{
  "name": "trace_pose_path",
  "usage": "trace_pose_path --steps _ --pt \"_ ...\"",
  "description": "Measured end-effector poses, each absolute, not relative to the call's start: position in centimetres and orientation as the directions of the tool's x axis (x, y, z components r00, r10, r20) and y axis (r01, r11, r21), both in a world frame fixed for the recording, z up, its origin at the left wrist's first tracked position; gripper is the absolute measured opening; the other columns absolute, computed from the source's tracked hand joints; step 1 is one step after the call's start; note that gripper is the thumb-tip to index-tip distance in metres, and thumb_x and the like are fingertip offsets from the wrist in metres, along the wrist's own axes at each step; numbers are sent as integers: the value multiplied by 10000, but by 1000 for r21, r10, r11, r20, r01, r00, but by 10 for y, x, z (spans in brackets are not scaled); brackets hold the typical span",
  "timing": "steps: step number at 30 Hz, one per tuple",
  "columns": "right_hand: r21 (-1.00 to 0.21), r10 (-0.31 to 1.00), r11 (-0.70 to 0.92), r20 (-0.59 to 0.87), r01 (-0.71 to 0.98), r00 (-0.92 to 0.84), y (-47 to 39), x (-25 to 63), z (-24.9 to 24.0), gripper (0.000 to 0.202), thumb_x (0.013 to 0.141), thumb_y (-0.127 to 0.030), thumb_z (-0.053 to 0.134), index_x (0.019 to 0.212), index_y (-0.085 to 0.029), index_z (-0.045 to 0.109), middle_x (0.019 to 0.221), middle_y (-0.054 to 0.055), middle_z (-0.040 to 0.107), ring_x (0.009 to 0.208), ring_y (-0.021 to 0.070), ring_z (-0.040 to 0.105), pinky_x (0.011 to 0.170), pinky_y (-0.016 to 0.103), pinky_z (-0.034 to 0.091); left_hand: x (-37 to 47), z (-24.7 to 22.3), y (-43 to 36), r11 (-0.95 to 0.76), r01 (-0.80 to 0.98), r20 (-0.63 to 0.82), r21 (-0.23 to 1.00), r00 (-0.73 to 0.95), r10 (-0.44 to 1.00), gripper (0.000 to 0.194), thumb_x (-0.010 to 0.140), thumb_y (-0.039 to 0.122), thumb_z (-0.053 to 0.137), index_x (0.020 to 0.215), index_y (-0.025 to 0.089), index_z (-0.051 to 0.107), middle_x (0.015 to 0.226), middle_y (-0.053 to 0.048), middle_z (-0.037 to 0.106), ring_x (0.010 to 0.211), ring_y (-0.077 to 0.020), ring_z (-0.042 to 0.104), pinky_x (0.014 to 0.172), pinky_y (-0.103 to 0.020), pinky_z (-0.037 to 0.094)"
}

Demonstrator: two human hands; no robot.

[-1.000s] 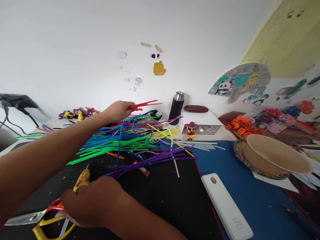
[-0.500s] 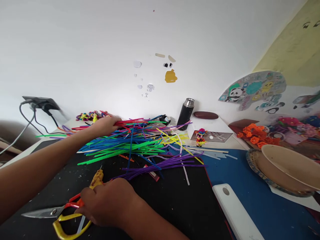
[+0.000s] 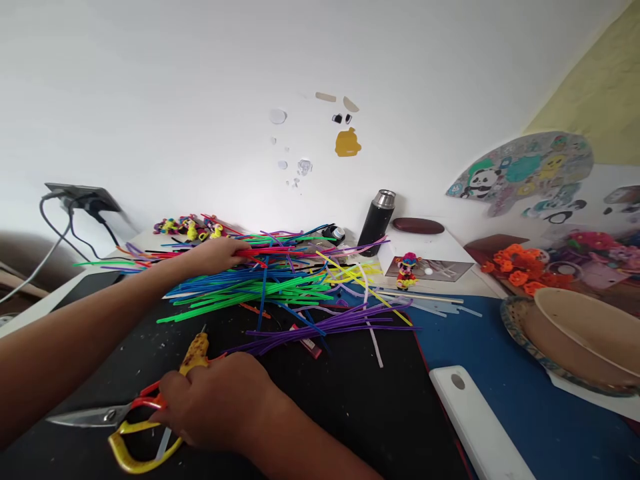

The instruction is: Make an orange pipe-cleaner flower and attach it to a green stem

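Observation:
My left hand [image 3: 217, 257] reaches into the far side of a heap of coloured pipe cleaners, its fingers closed on red pipe cleaners [image 3: 270, 253]. Blue pipe cleaners [image 3: 205, 283] and green pipe cleaners [image 3: 260, 293] lie just in front of it. Close to me, my right hand [image 3: 225, 400] is curled around a yellow and orange glue gun [image 3: 195, 353], whose metal tip points away. A translucent glue stick [image 3: 163, 443] shows below the fingers. Scissors [image 3: 87, 417] with red and yellow handles lie against this hand; part of them is hidden beneath it.
Purple pipe cleaners [image 3: 330, 323] lie across the black mat [image 3: 350, 413], near a small red tube [image 3: 310, 347]. A black flask [image 3: 377, 223] and a small figure [image 3: 407, 270] stand behind. On the right are a white device [image 3: 475, 420] and a beige bowl [image 3: 590, 327].
My left hand has shifted slightly right and towards me, with the red pipe cleaners lower over the heap. My right hand stays on the glue gun. The view has tilted a little.

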State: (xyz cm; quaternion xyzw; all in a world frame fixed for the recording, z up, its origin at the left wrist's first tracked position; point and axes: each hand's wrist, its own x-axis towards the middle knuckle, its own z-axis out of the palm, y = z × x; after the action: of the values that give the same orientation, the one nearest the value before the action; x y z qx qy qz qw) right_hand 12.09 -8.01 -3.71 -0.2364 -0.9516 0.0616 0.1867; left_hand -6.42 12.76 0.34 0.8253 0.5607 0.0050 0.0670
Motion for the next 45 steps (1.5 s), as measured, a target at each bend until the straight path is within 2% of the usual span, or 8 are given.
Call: trace_pose_path --steps 5,20,24,27,32,37,42,45 --pt "-226 475 879 319 421 -820 -79 120 -38 327 1107 -482 591 1039 -164 627 816 56 800 623 246 785 494 335 606 -55 7 123 -413 904 -117 109 424 898 397 920 494 523 1099 255 783 902 -81 804 852 -315 742 692 -341 451" --pt "-235 447 890 279 391 -850 -76 114 -40 209 1080 -335 596 950 -187 665 775 50 797 601 229 761 500 322 577 74 10 147 -523 826 -38 209 542 840 419 956 481 567 1202 205 764 1060 -119 804 960 -326 733 842 -386 538" --pt "-226 453 889 299 399 -840 -76 115 -37 264 1098 -401 600 949 -195 671 717 27 773 577 218 744 534 319 586 84 6 142 -614 712 84 340 627 775 681 931 554 642 1491 167 630 1466 -185 684 1332 -370 634 1106 -469 502" --pt "-278 498 861 290 426 -817 -75 120 -30 270 1107 -426 586 1041 -182 682 820 48 813 669 236 787 563 322 585 69 14 123 -607 660 229 443 571 788 722 950 595 638 1540 183 586 1656 -177 538 1518 -371 485 1252 -524 390" --pt "-624 669 677 302 390 -679 -66 134 -17 395 1058 -554 648 1267 -222 697 1010 27 853 910 233 825 631 250 538 23 33 84 -390 621 215 680 340 916 514 984 576 642 1327 201 720 1368 -124 757 1224 -310 696 1083 -478 540" --pt "-922 876 376 318 99 -362 -53 144 -16 345 985 -536 737 1079 -206 763 818 3 775 676 141 700 618 211 492 -10 27 48 -218 393 160 893 176 971 475 920 656 731 1023 195 773 980 -84 800 897 -241 713 865 -391 591" --pt "-948 968 32 109 -317 -227 -35 149 -19 440 907 -624 755 995 -202 669 683 -56 624 386 75 449 369 197 343 -16 6 5 -20 29 12 999 255 967 652 891 811 683 1152 217 750 930 -105 775 799 -267 732 685 -372 589" --pt "-908 978 -21 69 -420 -198 -27 152 -20 478 869 -646 785 956 -205 624 567 -84 565 354 75 424 348 188 322 -11 0 -13 -29 -50 47 998 399 916 645 864 792 738 1187 234 712 945 -93 752 750 -248 720 661 -361 585"
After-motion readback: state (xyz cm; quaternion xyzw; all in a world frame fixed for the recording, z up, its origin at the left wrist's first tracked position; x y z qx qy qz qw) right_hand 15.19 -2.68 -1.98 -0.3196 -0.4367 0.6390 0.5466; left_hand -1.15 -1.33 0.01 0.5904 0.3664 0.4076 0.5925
